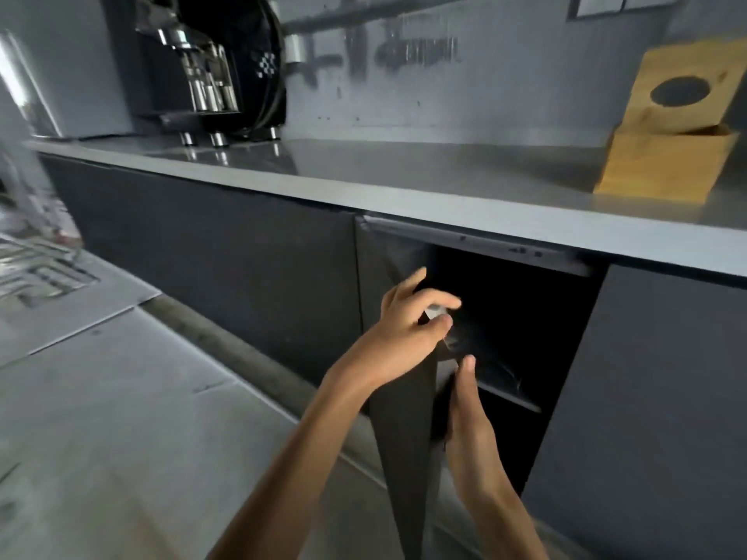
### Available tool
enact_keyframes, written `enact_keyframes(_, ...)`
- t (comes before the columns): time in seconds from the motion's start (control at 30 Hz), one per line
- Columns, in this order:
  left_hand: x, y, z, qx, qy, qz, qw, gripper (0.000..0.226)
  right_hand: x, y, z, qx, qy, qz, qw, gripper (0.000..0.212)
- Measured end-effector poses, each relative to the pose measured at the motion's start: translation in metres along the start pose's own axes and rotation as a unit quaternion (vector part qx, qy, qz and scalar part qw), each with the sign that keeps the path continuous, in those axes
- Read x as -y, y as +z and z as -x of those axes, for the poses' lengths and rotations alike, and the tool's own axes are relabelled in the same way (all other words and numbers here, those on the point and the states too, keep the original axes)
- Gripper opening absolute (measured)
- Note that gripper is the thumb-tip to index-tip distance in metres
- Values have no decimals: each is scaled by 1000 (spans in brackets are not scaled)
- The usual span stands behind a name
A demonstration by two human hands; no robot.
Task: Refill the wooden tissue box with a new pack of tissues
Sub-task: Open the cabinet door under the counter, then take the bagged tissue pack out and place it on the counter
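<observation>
Head view, cabinet front below worktop (404, 175). Left hand (408, 321): fingers curled, thumb and forefinger pinched tog. near top edge of open cabinet door (404, 418); a small pale item shows betw. fingertips, too blurred to identify, so whether it is gripped cannot be told. Right hand (469, 422): fingers straight and tog., palm flat against inner side of door edge, thumb tip up; nothing enclosed in it. Door is seen edge-on, swung out twd. viewer; both forearms enter from lower frame, one either side of the door. Cabinet interior (517, 317) is dark; one shelf edge (509, 394) visible, contents not discernible. Wooden tissue box (663, 163) stands on worktop at far right, well apart from both hands; its lid (683, 90), w/ round hole, is off the box and leans tilted against the wall, lower edge resting on box rim. Coffee machine (210, 66) at rear left of worktop. No tissue pack can be made out.
</observation>
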State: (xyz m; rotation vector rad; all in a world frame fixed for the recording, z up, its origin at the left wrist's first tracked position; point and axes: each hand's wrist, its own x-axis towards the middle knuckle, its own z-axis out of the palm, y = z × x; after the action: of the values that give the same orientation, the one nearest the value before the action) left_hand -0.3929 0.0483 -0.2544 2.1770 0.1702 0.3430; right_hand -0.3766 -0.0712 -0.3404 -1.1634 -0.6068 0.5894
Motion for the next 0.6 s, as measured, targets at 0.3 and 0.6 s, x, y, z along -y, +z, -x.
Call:
enact_keyframes(0.3, -13, -76, 5, 71, -266, -286, 918, 86, -42, 62, -14, 171, 79, -105, 977, 45)
enact_keyframes(0.6, 90, -99, -30, -194, -298, -578, 735, 55, -55, 54, -124, 112, 155, -11, 981, 33)
